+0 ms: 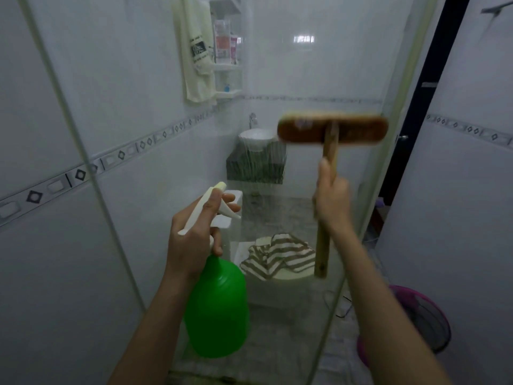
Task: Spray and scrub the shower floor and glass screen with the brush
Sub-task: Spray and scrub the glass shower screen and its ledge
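One brush (333, 131) – right hand (331, 201); one spray bottle (218, 307) – left hand (191, 240).

I get a single view, from the head camera, looking forward and down at close range, square onto the glass screen (347, 65). The wide lens bows straight lines toward the frame edges. Both forearms enter from the bottom. The left hand (194, 240) with the spray bottle (219, 309) sits nearest, and the right hand (331, 207) with the brush (333, 130) is beside it, higher. Beyond the hands a basin (255, 138) shows farther off.
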The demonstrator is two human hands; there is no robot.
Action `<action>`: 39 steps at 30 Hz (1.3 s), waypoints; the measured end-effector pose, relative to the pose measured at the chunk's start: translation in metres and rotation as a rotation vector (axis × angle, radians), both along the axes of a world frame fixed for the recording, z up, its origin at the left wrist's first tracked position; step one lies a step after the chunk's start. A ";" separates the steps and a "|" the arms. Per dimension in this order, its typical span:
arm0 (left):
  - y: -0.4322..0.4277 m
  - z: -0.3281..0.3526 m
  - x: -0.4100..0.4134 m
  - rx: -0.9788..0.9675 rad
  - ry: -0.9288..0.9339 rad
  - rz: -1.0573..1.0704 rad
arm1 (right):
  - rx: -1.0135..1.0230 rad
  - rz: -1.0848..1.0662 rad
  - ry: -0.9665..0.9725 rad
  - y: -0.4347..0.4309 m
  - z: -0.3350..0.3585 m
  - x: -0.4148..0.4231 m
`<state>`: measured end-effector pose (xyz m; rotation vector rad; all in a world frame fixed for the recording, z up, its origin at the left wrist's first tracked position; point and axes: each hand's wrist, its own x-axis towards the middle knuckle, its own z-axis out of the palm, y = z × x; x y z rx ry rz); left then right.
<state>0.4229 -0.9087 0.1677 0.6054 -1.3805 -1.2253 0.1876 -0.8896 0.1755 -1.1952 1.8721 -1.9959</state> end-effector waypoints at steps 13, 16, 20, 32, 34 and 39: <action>0.001 -0.004 -0.004 0.027 -0.014 -0.016 | 0.101 0.029 -0.061 0.031 -0.086 -0.016; 0.000 -0.004 -0.006 0.021 -0.011 0.001 | -0.021 0.008 0.018 0.014 0.010 -0.035; 0.003 -0.009 -0.008 0.028 -0.004 0.008 | -0.092 -0.044 0.070 0.012 0.022 -0.050; 0.003 -0.032 0.022 0.045 -0.092 0.117 | 0.219 0.141 0.284 -0.026 -0.022 0.020; 0.003 -0.034 0.025 0.034 -0.106 0.140 | 0.210 0.163 0.384 -0.041 -0.008 0.027; -0.005 -0.042 0.040 0.064 -0.011 0.226 | 0.393 0.058 0.277 0.004 -0.087 0.016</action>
